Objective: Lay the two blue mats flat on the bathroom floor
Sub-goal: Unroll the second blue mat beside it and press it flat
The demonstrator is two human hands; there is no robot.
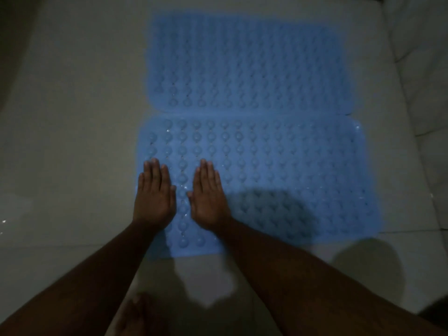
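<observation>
Two blue bumpy mats lie flat on the pale tiled floor, one behind the other with their long edges nearly touching. The far mat (249,64) is untouched. The near mat (291,166) carries both my hands at its left end. My left hand (155,192) rests palm down near the mat's left edge, fingers straight and close together. My right hand (208,195) presses flat beside it, a narrow strip of mat showing between them. Neither hand grips anything.
A white tiled wall or ledge (417,69) rises along the right side. Bare grey floor tile (72,117) spreads to the left. My bare foot (135,316) stands on the floor in front of the near mat. The room is dim.
</observation>
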